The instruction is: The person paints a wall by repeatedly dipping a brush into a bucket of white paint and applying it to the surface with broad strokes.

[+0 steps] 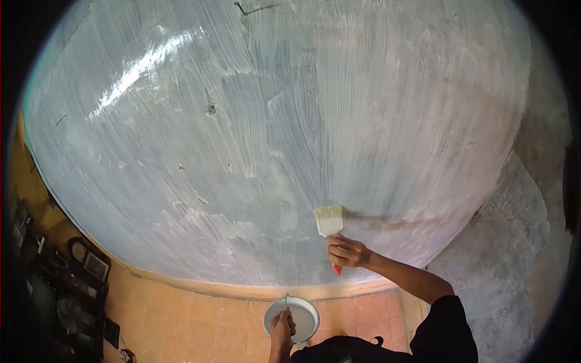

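My right hand (347,251) is closed around the handle of a wide paintbrush (330,224), whose red handle end sticks out below the fingers. The pale bristles point up and lie against or very near the wall (393,139), which is streaked with whitish, wet-looking brush marks. Lower down, my left hand (282,328) is closed on the wire handle of a bucket (315,308). A greyish-white liquid shows inside the bucket, above the tiled floor.
Orange tiles (200,323) cover the floor along the wall's base. At the lower left stands a dark cluttered shelf (69,302) with a framed picture (97,266). Bare grey patchy wall (496,260) continues on the right. A small hole (211,110) marks the painted wall.
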Motion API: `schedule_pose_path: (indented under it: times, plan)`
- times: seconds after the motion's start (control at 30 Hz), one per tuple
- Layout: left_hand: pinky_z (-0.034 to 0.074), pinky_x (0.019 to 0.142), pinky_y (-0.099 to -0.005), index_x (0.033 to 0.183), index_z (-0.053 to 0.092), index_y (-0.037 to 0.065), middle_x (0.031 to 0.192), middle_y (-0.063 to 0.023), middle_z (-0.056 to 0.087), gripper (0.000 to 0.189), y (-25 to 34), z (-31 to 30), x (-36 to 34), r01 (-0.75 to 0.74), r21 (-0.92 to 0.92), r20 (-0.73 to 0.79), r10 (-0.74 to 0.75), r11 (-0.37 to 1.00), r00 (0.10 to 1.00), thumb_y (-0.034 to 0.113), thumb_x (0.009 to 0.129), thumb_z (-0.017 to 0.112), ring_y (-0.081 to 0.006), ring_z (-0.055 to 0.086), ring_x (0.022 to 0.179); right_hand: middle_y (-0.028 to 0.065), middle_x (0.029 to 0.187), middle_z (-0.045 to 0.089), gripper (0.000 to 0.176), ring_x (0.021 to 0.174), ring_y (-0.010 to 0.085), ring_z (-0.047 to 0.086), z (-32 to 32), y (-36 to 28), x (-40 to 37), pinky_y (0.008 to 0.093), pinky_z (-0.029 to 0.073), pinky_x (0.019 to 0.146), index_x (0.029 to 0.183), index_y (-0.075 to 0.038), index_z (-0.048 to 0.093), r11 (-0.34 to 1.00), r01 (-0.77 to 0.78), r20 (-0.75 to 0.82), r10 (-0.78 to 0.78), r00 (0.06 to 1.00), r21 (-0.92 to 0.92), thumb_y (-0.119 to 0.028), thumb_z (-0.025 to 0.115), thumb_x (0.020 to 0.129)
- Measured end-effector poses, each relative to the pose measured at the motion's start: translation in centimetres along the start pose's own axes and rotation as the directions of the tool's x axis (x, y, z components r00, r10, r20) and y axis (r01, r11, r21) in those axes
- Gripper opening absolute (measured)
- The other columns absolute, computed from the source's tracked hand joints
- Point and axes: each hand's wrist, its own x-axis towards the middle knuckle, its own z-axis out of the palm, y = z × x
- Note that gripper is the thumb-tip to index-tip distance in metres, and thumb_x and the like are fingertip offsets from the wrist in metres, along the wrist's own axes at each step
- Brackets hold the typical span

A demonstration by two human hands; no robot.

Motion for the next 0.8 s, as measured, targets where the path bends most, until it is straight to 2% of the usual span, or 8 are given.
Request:
schedule_pose_path:
  times: [0.13, 0.23, 0.3, 0.47, 0.53, 0.67, 0.73, 0.8]
  plan:
    - [0.016, 0.038, -0.0232, 0.074, 0.051, 0.012, 0.056, 0.0093, 0.031, 0.026, -0.4, -0.3, -0.3, -0.004, 0.011, -0.001, 0.004, 1.000, 1.000, 0.022, 0.098, 0.053, -0.0019, 0.026, 0.042, 0.0057, 0.097, 0.058, 0.025, 0.100, 0.0258, 0.066, 1.4, -3.9, -2.8, 0.0358, 0.057, 0.091, 0.090, -0.007, 0.055, 0.990, -0.088, 0.093, 0.077, 0.993, 0.112, -0.003, 0.073, 0.072]
    - [0.017, 0.038, -0.0232, 0.076, 0.052, 0.010, 0.056, 0.0090, 0.031, 0.025, -0.3, -0.4, -0.7, 0.015, 0.004, -0.013, -0.015, 1.000, 1.000, 0.022, 0.098, 0.053, -0.0021, 0.026, 0.042, 0.0055, 0.093, 0.059, 0.024, 0.099, 0.0276, 0.066, 1.6, -5.4, -3.2, 0.0360, 0.058, 0.089, 0.089, -0.005, 0.056, 0.909, -0.294, 0.130, 0.266, 0.955, 0.297, -0.004, 0.072, 0.071]
    - [0.017, 0.038, -0.0233, 0.076, 0.052, 0.010, 0.055, 0.0089, 0.031, 0.025, -0.3, -0.4, -0.8, 0.011, 0.004, -0.021, -0.010, 1.000, 1.000, 0.022, 0.098, 0.054, -0.0022, 0.026, 0.041, 0.0060, 0.088, 0.060, 0.024, 0.096, 0.0265, 0.068, 1.0, -4.9, -3.2, 0.0357, 0.059, 0.081, 0.091, -0.005, 0.057, 0.754, -0.441, 0.199, 0.396, 0.896, 0.486, 0.003, 0.068, 0.071]
    - [0.017, 0.038, -0.0232, 0.076, 0.053, 0.009, 0.056, 0.0084, 0.031, 0.025, -0.4, -0.3, -0.8, 0.022, 0.012, -0.032, -0.021, 1.000, 0.999, 0.022, 0.098, 0.054, -0.0026, 0.027, 0.042, 0.0104, 0.097, 0.068, 0.033, 0.085, 0.0230, 0.071, -1.9, -0.5, -1.2, 0.0331, 0.059, 0.068, 0.099, -0.009, 0.062, 0.674, -0.656, 0.127, 0.658, 0.742, 0.340, 0.014, 0.059, 0.074]
    - [0.017, 0.038, -0.0233, 0.076, 0.053, 0.009, 0.056, 0.0083, 0.032, 0.025, -0.6, -0.1, -0.8, 0.023, 0.017, -0.024, -0.023, 1.000, 0.999, 0.022, 0.098, 0.054, -0.0026, 0.027, 0.042, 0.0108, 0.101, 0.069, 0.032, 0.084, 0.0223, 0.071, -5.0, 2.3, 2.0, 0.0306, 0.059, 0.070, 0.104, -0.007, 0.064, 0.633, -0.678, 0.128, 0.689, 0.713, 0.372, 0.011, 0.060, 0.078]
    - [0.018, 0.038, -0.0235, 0.075, 0.052, 0.010, 0.057, 0.0081, 0.032, 0.025, -0.7, 0.3, -0.5, 0.012, 0.038, 0.004, -0.012, 0.999, 1.000, 0.022, 0.097, 0.054, -0.0026, 0.027, 0.043, 0.0112, 0.099, 0.070, 0.031, 0.082, 0.0207, 0.072, -11.3, 7.7, 10.2, 0.0286, 0.058, 0.071, 0.110, -0.003, 0.064, 0.799, -0.525, -0.026, 0.556, 0.831, 0.294, 0.010, 0.061, 0.082]
    - [0.017, 0.038, -0.0230, 0.077, 0.053, 0.010, 0.057, 0.0088, 0.032, 0.024, -0.8, 0.4, -0.3, 0.020, 0.035, 0.013, -0.021, 0.999, 1.000, 0.022, 0.097, 0.054, -0.0020, 0.026, 0.043, 0.0170, 0.095, 0.069, 0.012, 0.093, 0.0294, 0.070, -14.0, 9.5, 13.8, 0.0360, 0.058, 0.082, 0.087, 0.003, 0.063, 0.861, -0.459, -0.104, 0.488, 0.867, 0.218, 0.012, 0.065, 0.080]
    - [0.016, 0.038, -0.0225, 0.079, 0.053, 0.010, 0.057, 0.0095, 0.031, 0.022, -1.0, 0.5, -0.1, 0.026, 0.028, 0.021, -0.027, 0.999, 0.999, 0.022, 0.097, 0.054, -0.0014, 0.026, 0.043, 0.0181, 0.096, 0.068, 0.014, 0.094, 0.0309, 0.070, -16.2, 10.4, 16.9, 0.0381, 0.058, 0.083, 0.089, 0.004, 0.062, 0.906, -0.387, -0.178, 0.415, 0.892, 0.171, 0.015, 0.064, 0.079]
